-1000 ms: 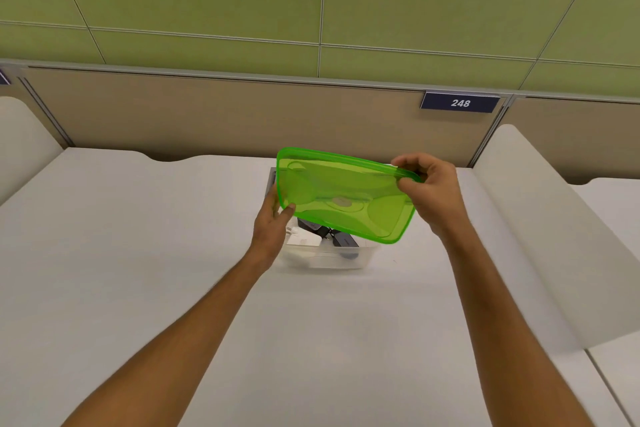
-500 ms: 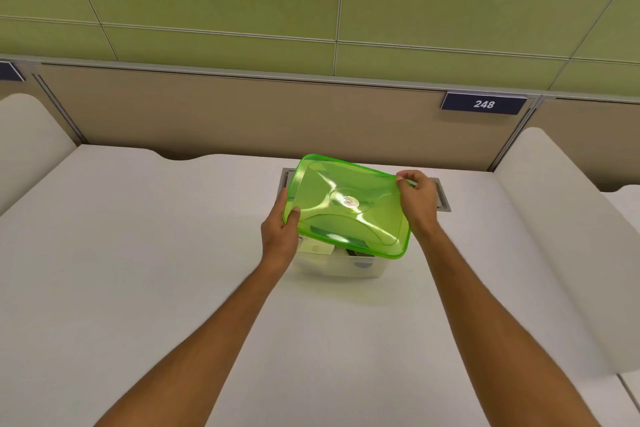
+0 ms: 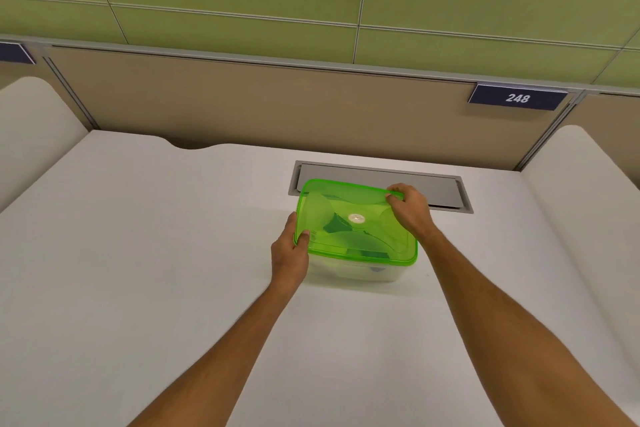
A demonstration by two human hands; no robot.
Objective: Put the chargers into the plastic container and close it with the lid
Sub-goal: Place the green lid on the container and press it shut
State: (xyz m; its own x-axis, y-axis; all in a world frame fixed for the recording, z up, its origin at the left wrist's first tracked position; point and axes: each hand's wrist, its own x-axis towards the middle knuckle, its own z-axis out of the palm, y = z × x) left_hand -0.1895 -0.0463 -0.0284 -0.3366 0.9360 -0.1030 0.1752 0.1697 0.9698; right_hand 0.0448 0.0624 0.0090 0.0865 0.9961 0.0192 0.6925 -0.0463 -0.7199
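Observation:
A translucent green lid (image 3: 349, 218) lies flat on top of the clear plastic container (image 3: 353, 272) in the middle of the white desk. Dark chargers (image 3: 336, 226) show dimly through the lid, inside the container. My left hand (image 3: 289, 253) grips the lid's near-left corner, thumb on top and fingers down the container's side. My right hand (image 3: 408, 210) holds the lid's far-right corner with the fingers curled over its edge.
A grey cable hatch (image 3: 436, 189) is set into the desk (image 3: 156, 253) just behind the container. A beige partition with a blue sign "248" (image 3: 517, 99) stands at the back. White curved side dividers (image 3: 588, 191) rise at the desk's left and right.
The lid was held tilted above the container. Both hands have lowered it and it now sits level on the container's rim.

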